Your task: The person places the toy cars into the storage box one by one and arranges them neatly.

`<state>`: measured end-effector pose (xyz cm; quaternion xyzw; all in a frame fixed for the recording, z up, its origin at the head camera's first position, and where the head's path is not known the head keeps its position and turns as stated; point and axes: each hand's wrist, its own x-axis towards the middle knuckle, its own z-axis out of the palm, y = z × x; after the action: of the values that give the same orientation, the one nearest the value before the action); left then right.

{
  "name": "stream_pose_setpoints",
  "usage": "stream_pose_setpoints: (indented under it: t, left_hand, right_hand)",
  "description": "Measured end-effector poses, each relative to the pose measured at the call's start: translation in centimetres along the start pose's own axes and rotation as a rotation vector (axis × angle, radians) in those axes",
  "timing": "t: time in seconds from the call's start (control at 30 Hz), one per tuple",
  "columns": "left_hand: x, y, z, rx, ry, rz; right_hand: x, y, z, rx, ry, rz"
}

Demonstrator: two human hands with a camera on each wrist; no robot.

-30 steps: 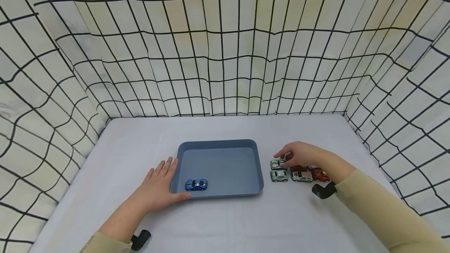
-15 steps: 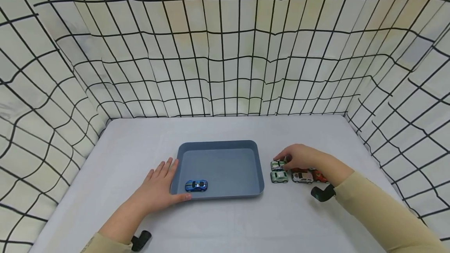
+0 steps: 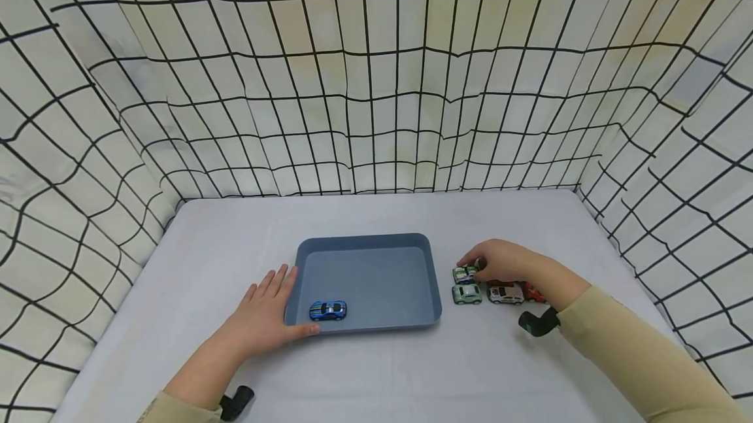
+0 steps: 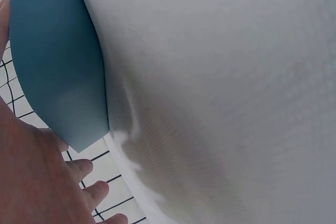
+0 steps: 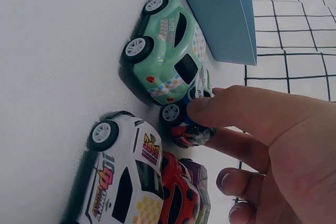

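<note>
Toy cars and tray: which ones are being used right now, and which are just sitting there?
Being used:
- right hand pinching the green-and-white car
- left hand touching the blue tray
- blue car in the tray

Just sitting there:
- mint green car
- white car
- red car

light: bright, even, diffuse | shadows: soft, faint | head view: edges bowed | wrist views: close, slightly soft
</note>
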<state>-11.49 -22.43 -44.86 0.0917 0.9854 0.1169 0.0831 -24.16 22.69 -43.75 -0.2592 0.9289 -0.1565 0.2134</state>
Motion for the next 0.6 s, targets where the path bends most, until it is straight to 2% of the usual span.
stream_pose_setpoints:
  t: [0.6]
  left_hand:
    - [0.13, -0.23, 0.24, 0.006, -0.006, 0.000]
  right_hand:
    - [0.39, 0.64, 0.12, 0.029, 0.040, 0.015]
